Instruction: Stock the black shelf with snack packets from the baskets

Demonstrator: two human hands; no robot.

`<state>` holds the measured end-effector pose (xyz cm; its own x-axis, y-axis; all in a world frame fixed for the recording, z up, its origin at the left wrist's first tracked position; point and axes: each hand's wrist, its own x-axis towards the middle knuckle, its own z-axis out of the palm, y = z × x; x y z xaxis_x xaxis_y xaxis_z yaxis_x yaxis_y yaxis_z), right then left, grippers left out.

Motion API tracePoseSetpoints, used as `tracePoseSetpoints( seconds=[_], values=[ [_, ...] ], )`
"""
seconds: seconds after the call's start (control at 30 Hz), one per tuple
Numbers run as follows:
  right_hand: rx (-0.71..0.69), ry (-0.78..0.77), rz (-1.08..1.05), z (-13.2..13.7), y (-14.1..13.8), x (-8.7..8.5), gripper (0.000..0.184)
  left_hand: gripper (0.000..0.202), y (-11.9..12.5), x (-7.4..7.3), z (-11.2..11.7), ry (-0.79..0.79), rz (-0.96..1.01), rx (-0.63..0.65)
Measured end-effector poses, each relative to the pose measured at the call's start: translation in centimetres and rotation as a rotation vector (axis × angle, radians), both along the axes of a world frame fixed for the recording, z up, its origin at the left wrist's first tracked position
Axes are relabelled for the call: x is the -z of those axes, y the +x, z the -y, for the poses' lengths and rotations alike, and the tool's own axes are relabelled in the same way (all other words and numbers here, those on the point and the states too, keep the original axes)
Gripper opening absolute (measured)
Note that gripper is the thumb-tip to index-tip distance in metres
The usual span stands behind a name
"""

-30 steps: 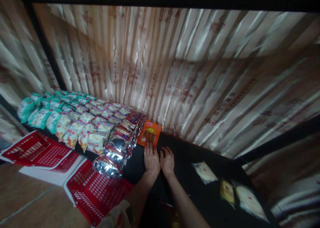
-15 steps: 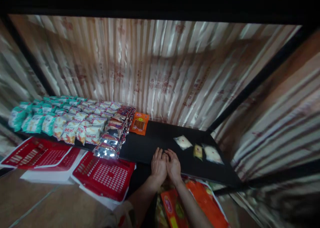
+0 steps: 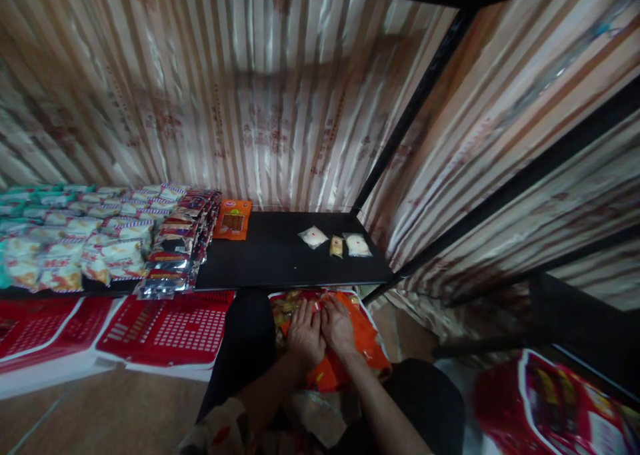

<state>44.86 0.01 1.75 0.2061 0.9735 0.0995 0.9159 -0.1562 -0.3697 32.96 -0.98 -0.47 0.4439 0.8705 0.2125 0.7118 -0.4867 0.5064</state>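
Both of my hands lie side by side, palms down, on a heap of orange packets in an open bag below the front edge of the black shelf. My left hand and my right hand touch each other, fingers stretched over the packets. One orange packet lies at the back of the shelf. Two white packets and a small yellow packet lie at the shelf's right end.
Rows of green, white and dark silver snack packets fill the shelf's left part. Red perforated trays lie on the floor at the left. A red bag sits at lower right. Striped foil lines the wall behind a black frame post.
My hands have drawn back from the shelf top, down past its front edge, onto the orange packets in the bag. The view has swung to the right and downward.
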Motion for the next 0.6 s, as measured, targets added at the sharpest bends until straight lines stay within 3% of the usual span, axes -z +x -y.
tracePoseSetpoints(
  seconds=[0.13, 0.27, 0.5, 0.6],
  values=[
    [0.094, -0.23, 0.109, 1.1, 0.0, 0.5, 0.049, 0.067, -0.5, 2.0, 1.4, -0.075, -0.084, -0.144],
    [0.086, -0.366, 0.109, 1.5, 0.0, 0.5, 0.059, 0.068, -1.2, 2.4, 1.8, -0.132, -0.152, -0.231],
    [0.051, -0.38, 0.124, 2.0, 0.6, 0.0, 0.063, 0.044, -1.4, 0.2, 2.1, -0.051, -0.216, -0.283],
    [0.045, -0.389, 0.109, 2.2, 0.7, -0.1, 0.065, 0.044, -1.7, -1.1, 1.9, -0.115, -0.158, -0.309]
  ],
)
